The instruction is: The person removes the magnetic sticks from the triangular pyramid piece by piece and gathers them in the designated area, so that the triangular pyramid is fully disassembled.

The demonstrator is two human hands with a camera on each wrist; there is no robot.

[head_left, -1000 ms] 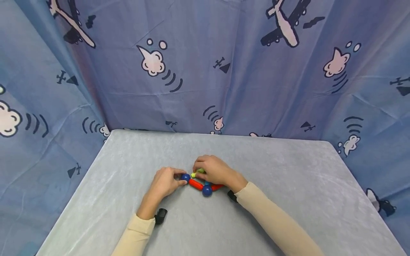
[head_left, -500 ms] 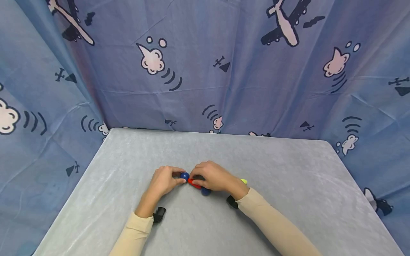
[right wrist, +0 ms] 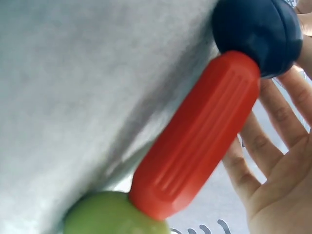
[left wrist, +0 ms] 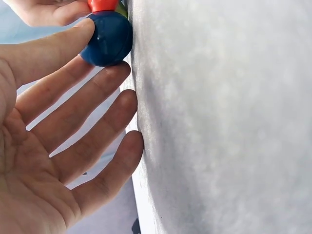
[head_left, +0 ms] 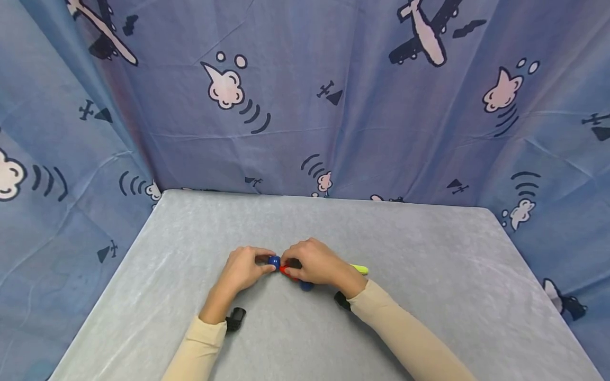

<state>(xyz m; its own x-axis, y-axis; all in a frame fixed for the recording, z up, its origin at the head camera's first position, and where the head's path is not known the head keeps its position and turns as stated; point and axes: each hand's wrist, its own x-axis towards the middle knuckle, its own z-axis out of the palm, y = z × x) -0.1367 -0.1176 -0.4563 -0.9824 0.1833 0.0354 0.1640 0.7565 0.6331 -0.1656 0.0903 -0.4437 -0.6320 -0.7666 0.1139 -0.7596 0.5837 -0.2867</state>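
My left hand (head_left: 244, 270) pinches a blue ball (head_left: 274, 262) between thumb and fingers; in the left wrist view this ball (left wrist: 108, 40) has a red piece against its top. Just right of it, my right hand (head_left: 314, 263) pinches a red magnetic rod (head_left: 287, 272), whose left end meets the ball. A second blue ball (head_left: 306, 286) shows partly below the right hand. Close up in the right wrist view, another red rod (right wrist: 197, 136) joins a dark blue ball (right wrist: 258, 34) to a green ball (right wrist: 114, 217). The right fingers hide much of the pieces.
A yellow-green rod (head_left: 359, 269) shows beyond the right wrist. All lies on a grey cloth-covered table (head_left: 405, 238), with a blue patterned curtain (head_left: 286, 132) behind and at both sides. A black camera (head_left: 235, 319) sits at the left wrist.
My right hand held a yellow-green piece one second ago; it now pinches the left red rod instead. The left hand stays on its blue ball. Yellow-green now shows beyond the right wrist.
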